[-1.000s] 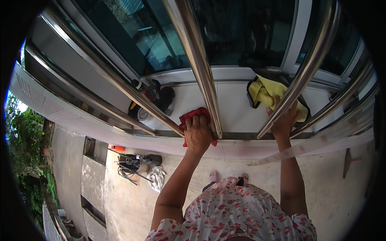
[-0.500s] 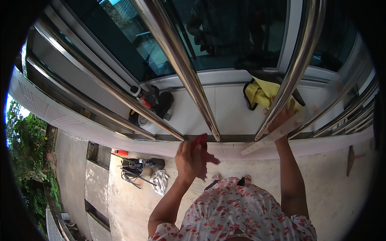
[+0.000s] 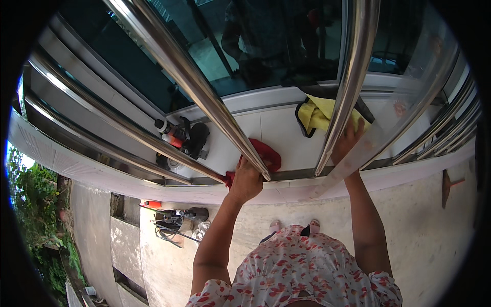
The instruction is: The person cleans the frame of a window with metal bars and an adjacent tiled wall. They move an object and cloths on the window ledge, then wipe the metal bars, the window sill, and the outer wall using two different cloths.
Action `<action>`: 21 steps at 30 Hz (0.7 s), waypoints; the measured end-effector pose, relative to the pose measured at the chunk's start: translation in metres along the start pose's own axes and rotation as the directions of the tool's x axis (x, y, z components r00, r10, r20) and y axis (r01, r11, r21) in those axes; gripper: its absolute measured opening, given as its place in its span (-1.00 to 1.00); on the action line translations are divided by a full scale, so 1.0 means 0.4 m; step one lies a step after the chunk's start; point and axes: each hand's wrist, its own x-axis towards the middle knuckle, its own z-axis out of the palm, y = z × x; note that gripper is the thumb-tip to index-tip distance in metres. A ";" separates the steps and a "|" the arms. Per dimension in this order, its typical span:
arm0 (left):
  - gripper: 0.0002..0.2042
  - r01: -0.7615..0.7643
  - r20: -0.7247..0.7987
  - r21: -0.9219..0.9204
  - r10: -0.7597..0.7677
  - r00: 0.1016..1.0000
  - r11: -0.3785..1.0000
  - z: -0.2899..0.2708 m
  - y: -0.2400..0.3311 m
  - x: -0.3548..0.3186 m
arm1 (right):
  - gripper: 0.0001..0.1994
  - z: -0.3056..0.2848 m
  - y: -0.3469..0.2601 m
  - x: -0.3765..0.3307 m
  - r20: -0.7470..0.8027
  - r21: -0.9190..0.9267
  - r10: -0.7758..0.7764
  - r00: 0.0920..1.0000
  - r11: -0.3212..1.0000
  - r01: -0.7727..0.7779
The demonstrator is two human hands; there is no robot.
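My left hand (image 3: 246,180) is closed on a red cloth (image 3: 269,154) at the foot of a shiny metal bar (image 3: 202,92). One part of the cloth lies behind the bar on the white ledge, and another end sticks out left of my fingers. My right hand (image 3: 349,142) reaches between the bars, fingers stretched and apart. They rest at the edge of a yellow cloth (image 3: 319,113) with dark trim; another metal bar (image 3: 343,87) partly covers both. A see-through plastic strip (image 3: 378,146) slants across in front of my right wrist.
Behind the bars, a white tiled ledge (image 3: 235,128) runs below a dark glass window (image 3: 276,46). A red and black power tool (image 3: 176,137) sits on it at left. Below, on the concrete floor (image 3: 169,276), lie a bag with cables (image 3: 179,221) and a wooden-handled tool (image 3: 447,189).
My left hand has moved right and up to the bar's foot, taking the red cloth from in front of the ledge to around the bar. My right hand stays by the yellow cloth.
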 end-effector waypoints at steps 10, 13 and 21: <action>-0.76 0.155 0.069 -0.038 -0.153 0.986 0.987 -0.030 0.100 -0.165 | -0.52 -0.114 -0.015 0.013 0.078 0.282 0.009 0.997 0.959 -0.030; -0.78 0.105 -0.008 -0.076 -0.106 0.994 0.992 -0.042 0.137 -0.164 | -0.44 -0.075 -0.012 0.010 0.085 0.234 0.011 0.996 0.972 -0.030; -0.54 -0.020 -0.435 0.186 0.100 0.895 0.982 0.007 0.222 0.012 | -0.50 -0.096 -0.013 0.015 0.052 0.373 0.086 0.995 0.923 -0.099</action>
